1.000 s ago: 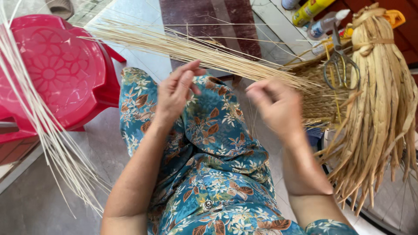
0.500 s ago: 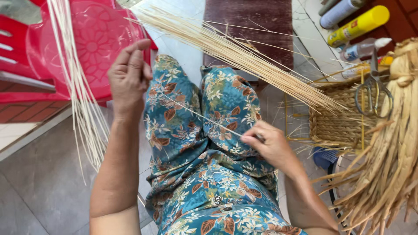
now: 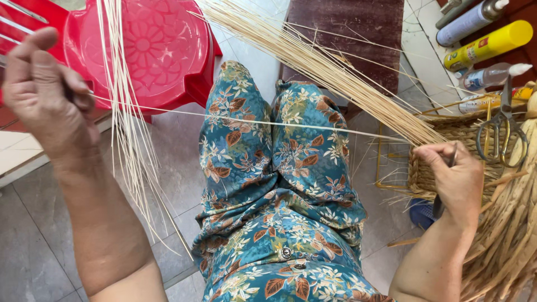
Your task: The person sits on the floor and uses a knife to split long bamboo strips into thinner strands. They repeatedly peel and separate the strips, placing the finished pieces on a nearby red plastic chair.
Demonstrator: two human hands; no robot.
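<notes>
My left hand (image 3: 47, 100) pinches one reed strand (image 3: 251, 120), drawn taut across my lap; right hand (image 3: 456, 179) fingers clamp its other end against the woven basket (image 3: 447, 162), keeping tension.

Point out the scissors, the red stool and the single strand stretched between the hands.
scissors (image 3: 499, 131), head view, on the handle loops.
red stool (image 3: 162, 50), head view, on the patterned seat top.
single strand (image 3: 268, 122), head view, on its middle, above the lap.

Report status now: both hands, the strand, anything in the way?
Left hand pinching thin strand, pulled taut. Right hand at woven basket, gripping a dark tool. Hanging strips cross the strand near the left.
</notes>
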